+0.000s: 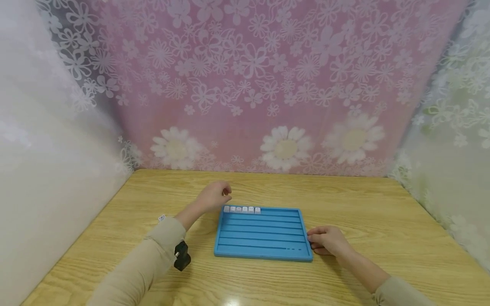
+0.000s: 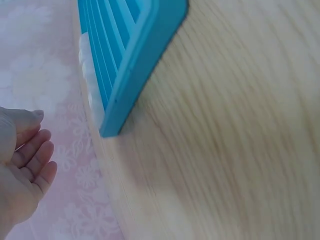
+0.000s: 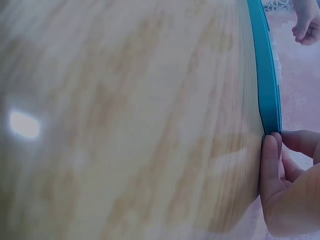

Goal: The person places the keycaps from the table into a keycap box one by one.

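The blue tray [image 1: 264,257] lies mid-table, six white blocks [image 1: 245,210] filling its far row's left part. The empty left hand [image 1: 213,196], loosely curled, hovers by its far-left corner; the right hand [image 1: 330,241] touches its right edge, whether pinching I cannot tell.

A: Tray [image 1: 264,256] col?
B: Solid blue. Blocks [image 1: 245,209] in it r wht.
A: Tbl [image 1: 367,204]?
B: Yellowish-brn, wood grain.
A: Back cloth [image 1: 237,119]?
B: Pink w/ wht flwrs, big daisies [image 1: 287,148] w/ cream ctrs nr btm.
A: R-side cloth [image 1: 455,140]?
B: Pale, wht flwrs + bits of grn.
A: Sleeves [image 1: 132,267]?
B: Plain beige; wrist device [image 1: 182,256] blk.
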A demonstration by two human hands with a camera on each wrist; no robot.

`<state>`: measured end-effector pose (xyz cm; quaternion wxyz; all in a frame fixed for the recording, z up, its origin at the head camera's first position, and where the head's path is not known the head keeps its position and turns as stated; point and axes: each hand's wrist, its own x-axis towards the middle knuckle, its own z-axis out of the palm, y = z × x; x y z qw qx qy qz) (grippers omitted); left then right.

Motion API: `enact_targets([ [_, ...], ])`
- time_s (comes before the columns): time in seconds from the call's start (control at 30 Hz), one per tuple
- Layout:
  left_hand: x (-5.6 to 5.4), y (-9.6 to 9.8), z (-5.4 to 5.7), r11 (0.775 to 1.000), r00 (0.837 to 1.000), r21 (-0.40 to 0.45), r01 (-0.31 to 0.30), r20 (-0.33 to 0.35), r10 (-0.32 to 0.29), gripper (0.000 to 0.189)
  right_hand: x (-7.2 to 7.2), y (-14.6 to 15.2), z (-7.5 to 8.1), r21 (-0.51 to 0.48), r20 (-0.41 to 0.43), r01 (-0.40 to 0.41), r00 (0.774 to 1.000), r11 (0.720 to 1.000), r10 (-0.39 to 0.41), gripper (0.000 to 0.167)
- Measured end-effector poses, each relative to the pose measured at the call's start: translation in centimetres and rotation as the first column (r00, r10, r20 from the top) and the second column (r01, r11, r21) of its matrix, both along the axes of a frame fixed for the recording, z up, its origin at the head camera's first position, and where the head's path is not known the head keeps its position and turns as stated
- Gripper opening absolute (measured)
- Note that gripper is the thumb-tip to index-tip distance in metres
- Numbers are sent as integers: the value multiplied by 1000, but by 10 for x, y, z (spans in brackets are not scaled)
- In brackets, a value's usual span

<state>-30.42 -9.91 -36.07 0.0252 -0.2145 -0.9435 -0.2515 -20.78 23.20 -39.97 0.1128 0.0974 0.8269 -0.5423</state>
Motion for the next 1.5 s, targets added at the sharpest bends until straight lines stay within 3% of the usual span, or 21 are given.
enact_targets([
  [0.17,6,-17,-1,1000,1000,-21,-1,-4,1,10,0,1,1,6,10,-4,1000,1000,4,24],
  [0.57,20,-51,2,999,999,-34,-40,32,41,20,-1,4,2,-9,24,-29,999,1000,30,24],
  [0.83,31,-85,0,997,997,-43,-62,49,65,24,-2,5,2,-11,36,-41,999,999,41,26],
  [1.1,40,-113,-5,999,994,-27,28,108,-25,30,-2,4,6,-24,38,-40,998,999,40,26],
  [1.5,53,-130,-10,998,985,-55,34,169,-24,32,-2,5,5,-52,47,-53,997,997,56,26],
])
